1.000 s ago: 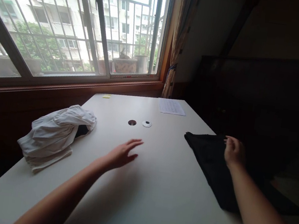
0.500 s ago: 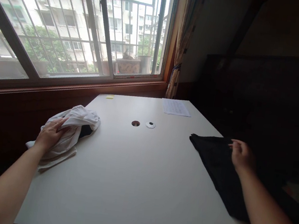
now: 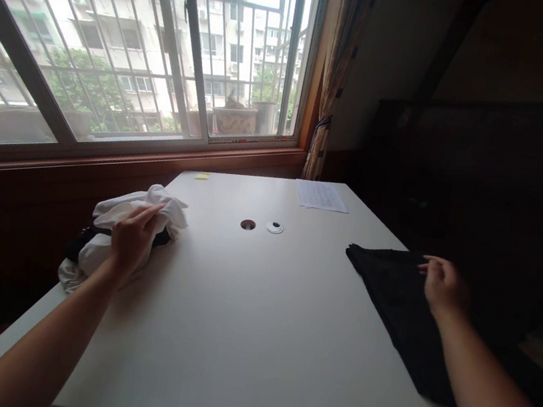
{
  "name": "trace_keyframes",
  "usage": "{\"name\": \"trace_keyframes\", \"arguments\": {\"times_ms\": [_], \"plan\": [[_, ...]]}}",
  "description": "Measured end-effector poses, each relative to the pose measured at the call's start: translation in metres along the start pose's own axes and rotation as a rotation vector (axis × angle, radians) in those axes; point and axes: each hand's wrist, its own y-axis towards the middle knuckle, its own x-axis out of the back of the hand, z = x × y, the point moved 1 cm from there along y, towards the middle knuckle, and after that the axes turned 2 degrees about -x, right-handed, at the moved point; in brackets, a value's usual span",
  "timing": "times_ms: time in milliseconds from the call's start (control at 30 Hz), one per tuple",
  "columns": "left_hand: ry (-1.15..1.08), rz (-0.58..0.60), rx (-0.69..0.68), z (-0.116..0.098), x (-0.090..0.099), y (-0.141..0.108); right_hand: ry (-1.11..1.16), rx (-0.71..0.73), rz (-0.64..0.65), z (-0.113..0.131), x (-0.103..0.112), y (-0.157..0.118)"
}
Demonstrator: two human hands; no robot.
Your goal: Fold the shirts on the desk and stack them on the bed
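Note:
At the table's left edge lies a crumpled heap of white cloth (image 3: 98, 250) with black parts showing in it. My left hand (image 3: 133, 234) is closed on the upper white cloth, which rises in folds around the fingertips. Over the right edge of the table spreads a black cloth (image 3: 391, 288), lying fairly flat and hanging off the side. My right hand (image 3: 444, 285) is at its upper edge, fingers bent together and pinching the cloth near the corner.
The white table (image 3: 243, 334) has a round hole (image 3: 247, 225) with a loose white cap (image 3: 275, 227) beside it. Printed paper (image 3: 323, 196) and a yellow note (image 3: 202, 176) lie at the far end. Behind stand a barred window and a tied curtain (image 3: 318, 143).
My left hand has moved right and closed on the white cloth, lifting and bunching it; more black shows in the heap. My right hand has stayed nearly still.

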Motion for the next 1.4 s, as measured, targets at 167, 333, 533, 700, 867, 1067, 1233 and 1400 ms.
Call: {"name": "trace_keyframes", "arguments": {"times_ms": [167, 333, 533, 700, 867, 1067, 1233, 1400], "plan": [[-0.341, 0.184, -0.298, -0.091, -0.015, -0.018, 0.012, 0.002, -0.01, -0.003, -0.001, 0.002], [-0.469, 0.669, -0.779, -0.145, -0.01, -0.048, 0.007, 0.014, -0.007, -0.003, -0.002, 0.004], [-0.393, 0.6, -0.463, -0.106, -0.031, -0.072, -0.004, 0.021, 0.003, -0.002, -0.002, 0.003], [-0.476, 0.567, -0.259, -0.078, -0.051, -0.093, -0.013, 0.021, 0.01, -0.005, -0.004, 0.006], [-0.569, 0.568, -0.197, -0.08, -0.047, -0.091, -0.029, -0.001, 0.02, -0.009, -0.005, 0.007], [-0.649, 0.545, -0.134, -0.076, -0.045, -0.084, -0.059, -0.065, 0.057, -0.007, -0.003, 0.006], [-0.725, 0.458, 0.021, -0.068, -0.05, -0.083, -0.075, -0.105, 0.087, 0.0, -0.001, 0.005], [-0.827, 0.461, 0.289, -0.065, -0.056, -0.09, -0.084, -0.152, 0.105, 0.009, 0.0, 0.003]]}}
